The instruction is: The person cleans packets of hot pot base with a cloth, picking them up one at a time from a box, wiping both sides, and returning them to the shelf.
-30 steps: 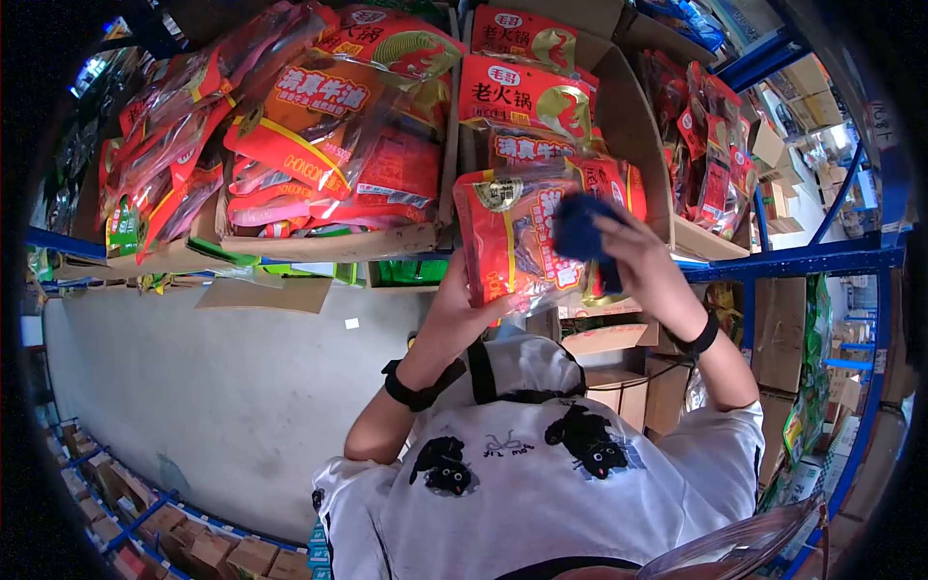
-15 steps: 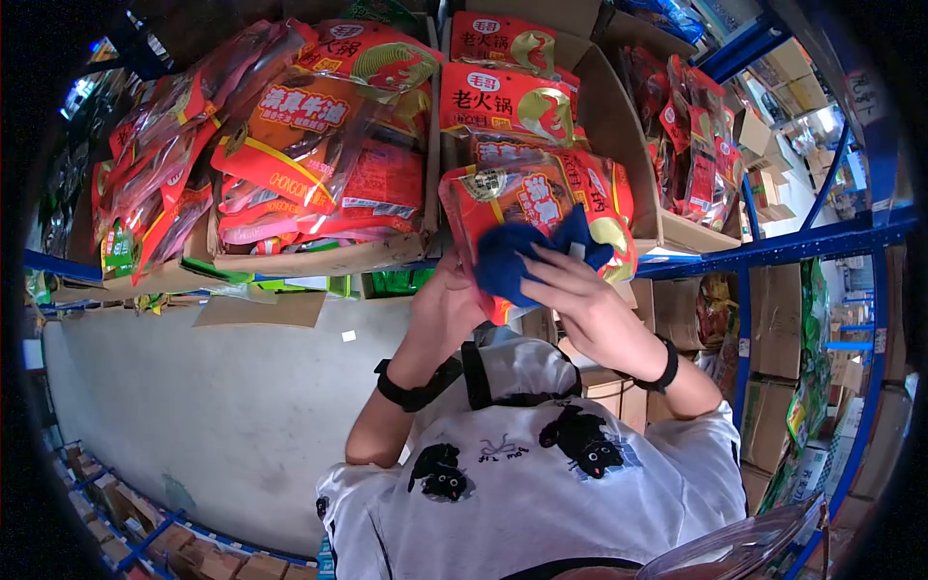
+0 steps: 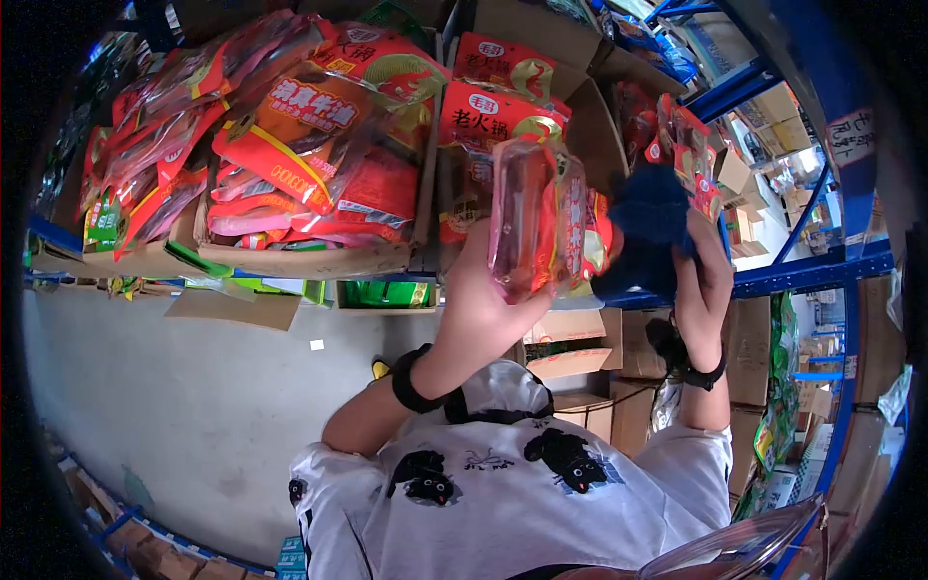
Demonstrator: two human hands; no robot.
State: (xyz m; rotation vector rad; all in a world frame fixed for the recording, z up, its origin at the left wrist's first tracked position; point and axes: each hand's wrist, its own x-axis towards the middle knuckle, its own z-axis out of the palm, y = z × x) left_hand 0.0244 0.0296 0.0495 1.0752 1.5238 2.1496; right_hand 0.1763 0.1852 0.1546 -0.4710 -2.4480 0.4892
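My left hand (image 3: 495, 307) is wrapped round the lower part of a red packet of hotpot seasoning (image 3: 522, 217). The packet stands upright, turned so that its clear side shows, with its printed front facing right. To the right of it, my right hand (image 3: 706, 290) grips a bunched dark blue cloth (image 3: 650, 227), which hangs close to the packet's right edge. Behind the packet, similar red packets (image 3: 498, 116) stand in an open cardboard box.
To the left, a cardboard box (image 3: 309, 259) is heaped with red packets (image 3: 300, 145). More packets (image 3: 677, 145) fill a box on the right. A blue shelf beam (image 3: 802, 271) runs below the boxes, and cartons (image 3: 570, 362) sit on a lower level.
The packet has turned from front-facing to side-on in my left hand. My right hand has moved right with the cloth, off the packet's front. The view has shifted slightly.
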